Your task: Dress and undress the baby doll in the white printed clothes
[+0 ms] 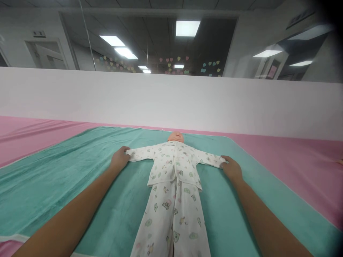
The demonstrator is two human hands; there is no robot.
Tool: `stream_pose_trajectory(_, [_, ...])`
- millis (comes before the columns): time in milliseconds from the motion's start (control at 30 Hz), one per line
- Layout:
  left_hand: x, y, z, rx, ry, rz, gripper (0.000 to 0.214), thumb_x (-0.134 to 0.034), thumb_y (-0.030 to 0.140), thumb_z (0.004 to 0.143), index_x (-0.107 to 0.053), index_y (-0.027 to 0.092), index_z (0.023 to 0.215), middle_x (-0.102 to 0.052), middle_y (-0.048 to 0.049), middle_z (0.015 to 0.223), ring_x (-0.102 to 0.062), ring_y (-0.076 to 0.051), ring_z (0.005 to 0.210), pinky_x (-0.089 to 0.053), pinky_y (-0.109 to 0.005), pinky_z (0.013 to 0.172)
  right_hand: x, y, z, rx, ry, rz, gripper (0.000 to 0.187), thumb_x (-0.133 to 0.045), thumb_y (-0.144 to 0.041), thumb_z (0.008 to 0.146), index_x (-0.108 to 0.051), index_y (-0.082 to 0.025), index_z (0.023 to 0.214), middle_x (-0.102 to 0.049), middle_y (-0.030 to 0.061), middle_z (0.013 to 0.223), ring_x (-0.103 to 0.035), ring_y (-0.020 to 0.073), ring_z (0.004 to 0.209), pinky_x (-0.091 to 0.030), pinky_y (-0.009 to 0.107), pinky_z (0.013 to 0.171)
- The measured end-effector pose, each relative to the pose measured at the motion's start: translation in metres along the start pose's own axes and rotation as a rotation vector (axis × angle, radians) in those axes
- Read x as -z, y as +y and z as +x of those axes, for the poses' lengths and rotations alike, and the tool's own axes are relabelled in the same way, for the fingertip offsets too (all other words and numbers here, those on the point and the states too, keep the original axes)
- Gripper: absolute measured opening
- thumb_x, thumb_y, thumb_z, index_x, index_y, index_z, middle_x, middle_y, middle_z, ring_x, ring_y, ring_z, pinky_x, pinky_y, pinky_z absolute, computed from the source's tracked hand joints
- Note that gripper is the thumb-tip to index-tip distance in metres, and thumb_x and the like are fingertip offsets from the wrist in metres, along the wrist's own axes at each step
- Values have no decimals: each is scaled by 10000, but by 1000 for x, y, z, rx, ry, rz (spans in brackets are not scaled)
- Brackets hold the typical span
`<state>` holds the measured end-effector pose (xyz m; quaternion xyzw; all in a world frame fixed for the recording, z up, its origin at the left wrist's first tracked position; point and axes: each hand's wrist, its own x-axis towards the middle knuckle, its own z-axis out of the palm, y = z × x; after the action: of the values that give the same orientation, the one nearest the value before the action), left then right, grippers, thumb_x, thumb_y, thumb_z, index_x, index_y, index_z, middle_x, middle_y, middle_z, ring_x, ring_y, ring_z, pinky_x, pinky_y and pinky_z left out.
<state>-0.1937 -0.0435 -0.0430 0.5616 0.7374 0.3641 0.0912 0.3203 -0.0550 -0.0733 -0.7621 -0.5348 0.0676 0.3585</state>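
A baby doll [176, 136] lies on its back on a teal blanket [107, 200], its head toward the far edge. It wears a white baby jacket [164, 162] with small printed animals, and matching trousers [163, 214] stretch toward me. Both sleeves are spread out sideways. My left hand [120, 157] is closed on the cuff of the sleeve at the left. At the right, my right hand [232, 169] pinches the other sleeve's cuff [218, 160]. Any doll hands inside the cuffs are hidden.
Pink cloth [294, 167] lies under and around the blanket. Behind it stands a low white wall [166, 100], with glass above bearing heart-shaped stickers [171, 60]. Part of another person's hand [340, 161] shows at the right edge.
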Motion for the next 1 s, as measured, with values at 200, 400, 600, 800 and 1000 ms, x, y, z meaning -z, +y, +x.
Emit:
stream_pose_trajectory(200, [-2,0,-1,-18,-23,120,414,-488,188,665,-543,193,1075,-602,-120,1092,-564,-299,957,-425,-341,705,0,-1,0,9,29,-27,472,-436,-231,651,-600,-230,1093,-619,78,1058,-575,274,880,-441,341,684])
stream_pose_trajectory(400, [-3,1,-5,-77,-21,180,399,-449,137,655,-567,187,1033,-572,-105,1128,-544,-267,996,-429,-329,747,-3,0,-1,42,41,-84,443,-434,-239,667,-604,-217,1075,-608,94,1054,-571,280,888,-436,345,683])
stream_pose_trajectory(600, [-3,7,-12,-247,56,286,371,-413,91,690,-581,184,1008,-500,-111,1196,-482,-275,1079,-426,-355,829,-3,-5,-4,55,27,-161,338,-429,-269,703,-617,-219,980,-521,98,1123,-565,242,859,-431,324,646])
stream_pose_trajectory(800, [-10,19,-19,-469,56,289,366,-341,319,869,-529,186,1154,-418,-74,1347,-379,-268,1222,-342,-393,985,0,-16,-9,216,178,-279,301,-428,-232,720,-596,-189,965,-481,104,1092,-479,263,997,-429,340,754])
stream_pose_trajectory(1000, [-23,26,-24,-573,-88,239,504,-301,449,886,-411,196,1307,-279,-41,1449,-217,-232,1332,-232,-383,1073,-9,-39,-17,460,162,-163,331,-342,-298,846,-556,-199,1079,-465,68,1262,-420,234,1144,-348,362,967])
